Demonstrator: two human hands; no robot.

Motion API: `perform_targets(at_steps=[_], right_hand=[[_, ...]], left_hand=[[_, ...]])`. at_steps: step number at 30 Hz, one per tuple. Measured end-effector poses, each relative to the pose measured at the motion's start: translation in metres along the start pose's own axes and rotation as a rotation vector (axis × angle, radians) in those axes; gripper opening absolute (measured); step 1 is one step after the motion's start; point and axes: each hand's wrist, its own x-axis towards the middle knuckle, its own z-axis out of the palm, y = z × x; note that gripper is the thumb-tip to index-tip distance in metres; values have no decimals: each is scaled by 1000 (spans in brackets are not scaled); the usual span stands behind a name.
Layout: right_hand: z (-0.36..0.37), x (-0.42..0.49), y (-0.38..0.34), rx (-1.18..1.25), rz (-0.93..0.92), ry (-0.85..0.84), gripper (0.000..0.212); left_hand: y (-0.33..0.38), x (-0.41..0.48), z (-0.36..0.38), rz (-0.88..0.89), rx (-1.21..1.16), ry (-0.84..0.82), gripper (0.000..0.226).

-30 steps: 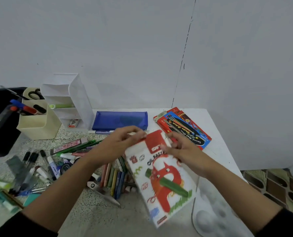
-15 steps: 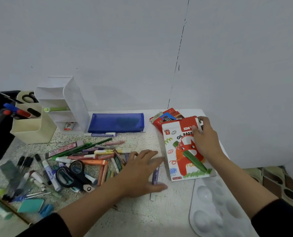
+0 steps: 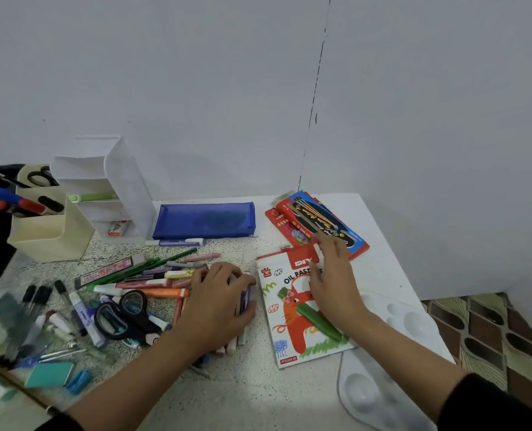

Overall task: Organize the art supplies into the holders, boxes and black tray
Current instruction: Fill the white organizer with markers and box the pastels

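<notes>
Where markers stand, cream holder, scissors inside

The oil pastel box was white with a red top band, a red cat-like figure, a green crayon and green scribbles; the pencil box was red, blue and black. The pouch was blue, the table white with black speckles, the cream holder plain, the white holder plain, the scissors black-handled. The pastel sticks seemed purple and pink, and the floor bore brown and green diamonds.
</notes>
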Motion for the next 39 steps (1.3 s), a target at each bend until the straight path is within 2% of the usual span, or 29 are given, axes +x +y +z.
perform_targets(at_steps=[5, 8, 10, 13, 16, 20, 24, 30, 36, 39], right_hand=[[11, -12, -2, -317, -251, -44, 21], [13, -14, -11, -383, -336, -45, 15], [14, -11, -20, -344, -415, -113, 21], [18, -4, -38, -292, -503, -345, 39], [29, 5, -52, -431, -531, -491, 63], [38, 17, -61, -526, -479, -603, 61], [39, 25, -67, -445, -414, -641, 68], [32, 31, -74, -155, -241, -645, 84], [14, 36, -91, 143, -202, -502, 72], [11, 39, -106, 228, -218, -441, 58]], left_hand=[[-5, -1, -12, -50, -39, -61, 53], [-13, -1, -23, -45, -26, -147, 63], [-17, 1, -29, -20, 15, -270, 71], [-21, 8, -38, 18, 23, -386, 80], [-24, 14, -43, 12, -66, -368, 76], [-31, 15, -40, -63, -245, -348, 60], [-34, 18, -41, -104, -388, -337, 63], [-32, 19, -58, -81, -482, -224, 63], [-37, 3, -73, -174, -780, -51, 39], [-40, -7, -92, -255, -1024, 121, 40]])
